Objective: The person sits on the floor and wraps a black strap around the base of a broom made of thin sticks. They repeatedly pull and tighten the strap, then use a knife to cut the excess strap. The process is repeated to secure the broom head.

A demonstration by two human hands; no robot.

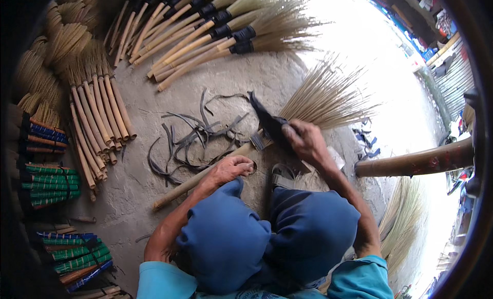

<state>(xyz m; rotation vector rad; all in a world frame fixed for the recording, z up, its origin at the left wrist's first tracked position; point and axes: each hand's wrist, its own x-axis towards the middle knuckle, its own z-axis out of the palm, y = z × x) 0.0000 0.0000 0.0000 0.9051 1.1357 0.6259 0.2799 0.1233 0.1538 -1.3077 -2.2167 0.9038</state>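
A broom lies slantwise in front of my knees, its pale bamboo handle (177, 195) toward the left and its spread of tan bristles (331, 96) toward the upper right. A dark band (258, 141) circles it near the bristles. My right hand (306, 139) is closed on a black rubber strip (268, 116) at the broom's neck; one end sticks up past the handle. Beside the handle, close to my left knee, my left hand (233, 169) has its fingers curled in. Whatever they hold, if anything, is hidden.
Loose black strips (197, 137) lie tangled on the rough floor. Finished brooms with black bindings (226, 37) fan out at the top. Bamboo-handled bundles (102, 111) and green-wrapped handles (51, 183) stand left. A brown pole (411, 161) and more bristles (403, 219) are right.
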